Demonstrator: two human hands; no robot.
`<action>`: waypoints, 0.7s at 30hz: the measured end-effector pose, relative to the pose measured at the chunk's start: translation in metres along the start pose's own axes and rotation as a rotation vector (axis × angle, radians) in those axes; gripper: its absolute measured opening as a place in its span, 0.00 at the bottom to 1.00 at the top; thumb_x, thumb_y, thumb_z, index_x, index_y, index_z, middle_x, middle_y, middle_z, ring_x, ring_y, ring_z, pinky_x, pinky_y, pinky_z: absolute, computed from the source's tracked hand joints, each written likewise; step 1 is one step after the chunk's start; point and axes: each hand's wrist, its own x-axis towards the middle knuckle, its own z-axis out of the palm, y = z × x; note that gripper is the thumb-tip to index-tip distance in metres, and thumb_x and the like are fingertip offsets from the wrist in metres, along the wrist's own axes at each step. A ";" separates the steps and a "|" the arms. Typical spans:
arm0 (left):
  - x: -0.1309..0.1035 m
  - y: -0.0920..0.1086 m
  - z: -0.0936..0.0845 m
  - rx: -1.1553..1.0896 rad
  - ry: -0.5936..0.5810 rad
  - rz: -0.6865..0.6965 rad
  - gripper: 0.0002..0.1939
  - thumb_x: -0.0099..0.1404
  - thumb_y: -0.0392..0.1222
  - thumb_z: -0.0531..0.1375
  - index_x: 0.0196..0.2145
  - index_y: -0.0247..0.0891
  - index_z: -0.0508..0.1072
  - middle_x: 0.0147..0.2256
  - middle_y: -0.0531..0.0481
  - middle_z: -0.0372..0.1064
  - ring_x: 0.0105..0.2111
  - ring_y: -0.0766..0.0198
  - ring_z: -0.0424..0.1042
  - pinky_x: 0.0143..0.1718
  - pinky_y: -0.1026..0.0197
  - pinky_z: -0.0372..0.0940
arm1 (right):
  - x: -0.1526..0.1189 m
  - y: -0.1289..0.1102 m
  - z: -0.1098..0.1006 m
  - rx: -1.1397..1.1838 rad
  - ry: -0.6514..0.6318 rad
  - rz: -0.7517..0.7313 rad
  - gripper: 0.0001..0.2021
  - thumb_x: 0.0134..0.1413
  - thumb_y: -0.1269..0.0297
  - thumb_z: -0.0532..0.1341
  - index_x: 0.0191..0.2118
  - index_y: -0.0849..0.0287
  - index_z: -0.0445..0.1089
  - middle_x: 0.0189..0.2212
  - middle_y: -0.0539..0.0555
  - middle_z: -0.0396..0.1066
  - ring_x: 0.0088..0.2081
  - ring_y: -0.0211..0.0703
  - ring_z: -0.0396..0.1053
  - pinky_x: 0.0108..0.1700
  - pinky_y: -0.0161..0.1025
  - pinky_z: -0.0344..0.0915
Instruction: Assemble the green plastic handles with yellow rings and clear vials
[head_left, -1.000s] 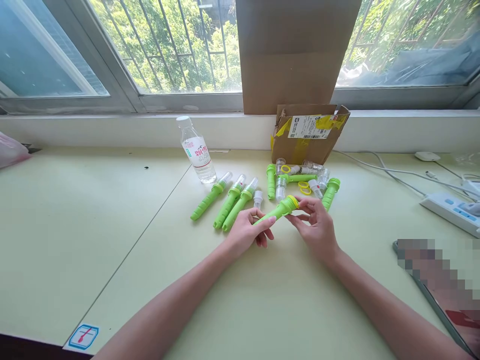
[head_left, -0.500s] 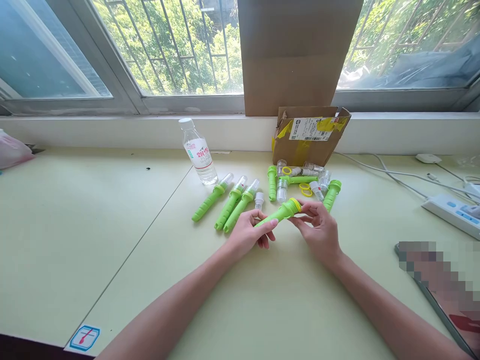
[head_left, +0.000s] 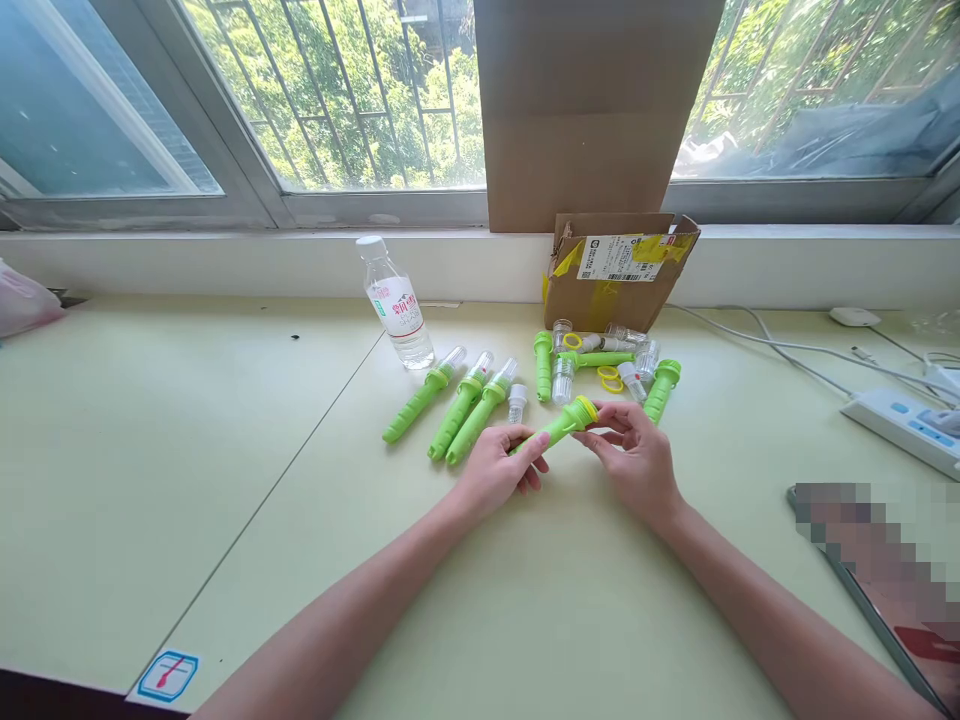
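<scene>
Slightly below and right of the frame's centre, the left hand (head_left: 496,466) was wrapped around a green handle (head_left: 561,424), thumb on top. The right hand (head_left: 639,458) had curled fingers against the yellow ring (head_left: 588,407) at its upper-right end; whether they pinched it could not be told.

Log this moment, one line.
left hand: holding slim green plastic tube | right hand: fingertips at yellow plastic ring on tube's flared end | left of tube: three clear-tipped green plastic tubes
</scene>
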 end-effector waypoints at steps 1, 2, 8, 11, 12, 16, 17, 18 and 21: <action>0.000 0.000 0.000 0.007 -0.003 0.002 0.20 0.62 0.57 0.57 0.29 0.36 0.73 0.25 0.49 0.71 0.19 0.68 0.68 0.19 0.67 0.61 | 0.000 0.000 0.000 0.001 -0.005 0.002 0.16 0.46 0.55 0.68 0.35 0.55 0.63 0.44 0.55 0.73 0.37 0.45 0.75 0.39 0.49 0.75; 0.000 0.000 0.000 0.012 -0.007 0.001 0.21 0.62 0.57 0.56 0.27 0.36 0.72 0.23 0.50 0.71 0.18 0.68 0.68 0.18 0.67 0.60 | 0.000 0.000 0.000 0.005 -0.014 0.003 0.16 0.46 0.55 0.68 0.35 0.54 0.62 0.45 0.56 0.73 0.38 0.46 0.75 0.39 0.49 0.75; -0.001 0.002 0.003 0.053 0.014 -0.012 0.21 0.61 0.59 0.56 0.28 0.37 0.73 0.22 0.51 0.69 0.16 0.69 0.65 0.17 0.67 0.58 | 0.000 0.002 0.001 0.001 -0.038 0.013 0.18 0.47 0.54 0.67 0.36 0.54 0.59 0.43 0.56 0.74 0.32 0.44 0.75 0.34 0.46 0.75; -0.002 0.003 0.005 0.104 0.069 0.022 0.18 0.60 0.57 0.59 0.31 0.37 0.72 0.23 0.53 0.69 0.16 0.69 0.64 0.17 0.66 0.57 | -0.001 0.001 0.002 -0.006 -0.011 0.007 0.17 0.46 0.55 0.68 0.36 0.55 0.60 0.44 0.57 0.73 0.31 0.44 0.75 0.32 0.46 0.74; -0.003 0.002 0.005 0.144 0.110 0.066 0.17 0.59 0.56 0.60 0.33 0.38 0.72 0.24 0.53 0.69 0.18 0.69 0.65 0.19 0.66 0.58 | -0.001 0.001 0.003 0.001 -0.005 0.012 0.17 0.46 0.56 0.68 0.36 0.55 0.61 0.43 0.57 0.73 0.32 0.44 0.75 0.32 0.46 0.74; -0.004 0.000 0.006 0.356 0.343 0.293 0.13 0.55 0.49 0.65 0.37 0.41 0.72 0.31 0.51 0.72 0.30 0.62 0.70 0.31 0.63 0.63 | 0.000 -0.001 0.004 0.068 0.025 0.054 0.17 0.45 0.56 0.69 0.35 0.54 0.62 0.37 0.55 0.73 0.33 0.47 0.75 0.30 0.46 0.75; -0.004 -0.002 0.007 0.379 0.380 0.320 0.13 0.55 0.48 0.66 0.36 0.42 0.73 0.33 0.50 0.73 0.31 0.62 0.70 0.31 0.63 0.63 | 0.001 -0.001 0.004 0.083 0.032 0.064 0.17 0.45 0.56 0.69 0.35 0.54 0.62 0.35 0.54 0.73 0.32 0.47 0.74 0.29 0.46 0.75; -0.004 -0.003 0.007 0.386 0.403 0.333 0.12 0.55 0.48 0.66 0.36 0.42 0.73 0.35 0.50 0.73 0.31 0.62 0.70 0.31 0.63 0.63 | 0.002 -0.001 0.004 0.095 0.040 0.072 0.17 0.44 0.56 0.69 0.35 0.54 0.62 0.33 0.53 0.73 0.31 0.46 0.74 0.28 0.46 0.75; -0.004 -0.006 0.008 0.396 0.413 0.327 0.11 0.57 0.48 0.65 0.37 0.43 0.74 0.33 0.51 0.74 0.25 0.64 0.68 0.29 0.63 0.63 | 0.003 -0.001 0.003 0.110 0.047 0.087 0.18 0.43 0.55 0.70 0.35 0.54 0.62 0.31 0.52 0.72 0.31 0.45 0.74 0.28 0.44 0.76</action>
